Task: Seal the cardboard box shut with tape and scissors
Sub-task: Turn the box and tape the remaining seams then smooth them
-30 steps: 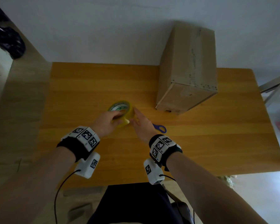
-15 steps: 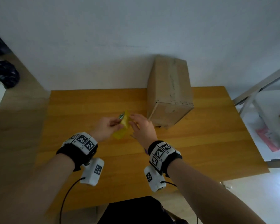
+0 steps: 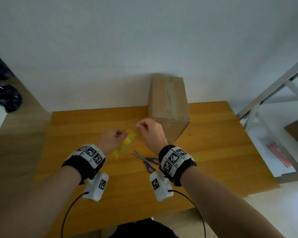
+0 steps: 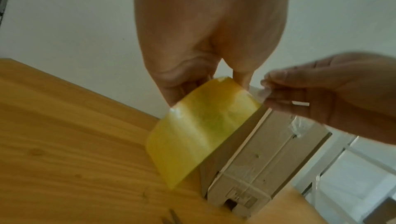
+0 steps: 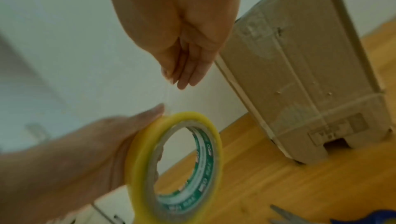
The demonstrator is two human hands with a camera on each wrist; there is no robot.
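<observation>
My left hand [image 3: 116, 137] grips a yellow tape roll [image 3: 125, 146] on edge above the wooden table [image 3: 213, 152]. The roll [image 5: 177, 165] has a green and white core; the same roll [image 4: 199, 129] fills the left wrist view. My right hand [image 3: 143, 127] pinches the clear free end of the tape [image 4: 260, 92] just off the roll, a short strip stretched between them. The cardboard box [image 3: 169, 107] stands at the table's back, right behind my right hand. Blue-handled scissors [image 3: 147, 161] lie on the table below my right wrist.
A white wall runs behind the table. A black bag [image 3: 7, 97] sits on the floor at far left. A metal frame [image 3: 268, 93] and a red item [image 3: 277, 154] lie to the right of the table.
The roll has been lifted off the table and turned on edge. My right hand has drawn away from it to the right, pulling the tape end free. The scissors have come into sight.
</observation>
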